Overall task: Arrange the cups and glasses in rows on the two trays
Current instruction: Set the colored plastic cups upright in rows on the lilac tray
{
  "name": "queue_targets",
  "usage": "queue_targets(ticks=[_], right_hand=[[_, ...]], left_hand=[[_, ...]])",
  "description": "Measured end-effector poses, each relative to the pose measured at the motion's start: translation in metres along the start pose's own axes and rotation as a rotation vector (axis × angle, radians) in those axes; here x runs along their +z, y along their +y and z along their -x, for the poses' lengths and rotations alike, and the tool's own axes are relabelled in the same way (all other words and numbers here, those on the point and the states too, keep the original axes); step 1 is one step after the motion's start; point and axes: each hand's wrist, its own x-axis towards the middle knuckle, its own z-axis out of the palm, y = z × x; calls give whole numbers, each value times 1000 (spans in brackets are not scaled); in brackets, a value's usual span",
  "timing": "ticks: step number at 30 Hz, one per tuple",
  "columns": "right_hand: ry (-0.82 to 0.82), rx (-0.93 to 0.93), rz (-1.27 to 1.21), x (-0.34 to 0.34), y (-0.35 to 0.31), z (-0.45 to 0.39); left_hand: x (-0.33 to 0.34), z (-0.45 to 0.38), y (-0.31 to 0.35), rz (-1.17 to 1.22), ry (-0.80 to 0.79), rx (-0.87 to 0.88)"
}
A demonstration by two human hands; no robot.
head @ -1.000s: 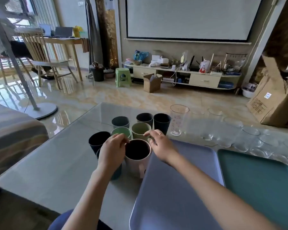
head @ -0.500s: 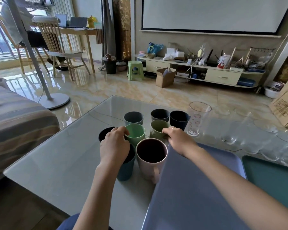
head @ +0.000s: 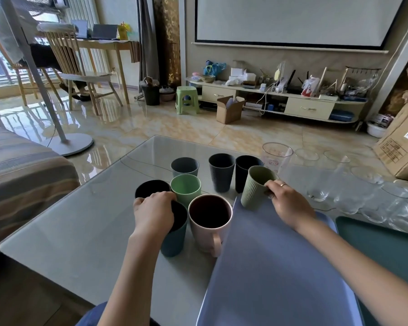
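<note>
Olive-green and ribbed, the cup [head: 257, 188] in the right hand [head: 289, 204] is tilted and looks lifted over the far left corner of the lavender tray [head: 276, 267], its base at or just above the tray's rim; I cannot tell whether it touches. The right fingers are closed on its near side, a ring showing on one of them. It looks like light, stiff plastic or fibre, and the ribs should give a sure hold, so a grip around the wall serves well enough. The left hand [head: 154, 214] lies over the mouth of the teal cup [head: 174, 236], fingers curled down on its rim, apparently clamped on it, though the cup appears to stand on the glass table [head: 68, 231]. Touching or just beside it stands the pink mug [head: 210, 222], likely ceramic and heavier, best taken by its handle, which points toward the person. Behind these stand a light green cup [head: 186, 189], a black cup [head: 151, 188], a grey-blue cup [head: 184, 166] and two dark ribbed cups [head: 222, 172]. To the right, a printed clear tumbler [head: 276, 158] and a crowd of clear glasses [head: 363, 191] sit near a dark green tray [head: 382, 241]; these are slippery, fragile and hard to see, so each wants a full wrap around the body rather than a pinch at the rim. Both trays look bare.
</note>
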Motion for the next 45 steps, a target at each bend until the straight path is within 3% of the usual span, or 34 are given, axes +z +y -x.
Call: queue_targets(ticks=[11, 18, 22, 27, 32, 39, 45], right_hand=[[-82, -31, 155, 4, -8, -3], [300, -118, 45, -25, -60, 11], [172, -363, -214, -29, -117, 12], [-32, -554, -229, -16, -169, 12], [-14, -456, -289, -2, -188, 4], [302, -444, -376, -10, -186, 5], [404, -99, -677, -34, -152, 17]], left_hand=[[-1, 2, -1, -17, 16, -46], [-8, 2, -7, 76, 55, -128], [-17, 2, -13, 158, 128, -199], [-31, 7, -12, 212, 272, -181], [-40, 15, -1, 216, 502, -106], [-53, 19, 15, 336, 778, 29], [-53, 29, 41, 502, 847, 170]])
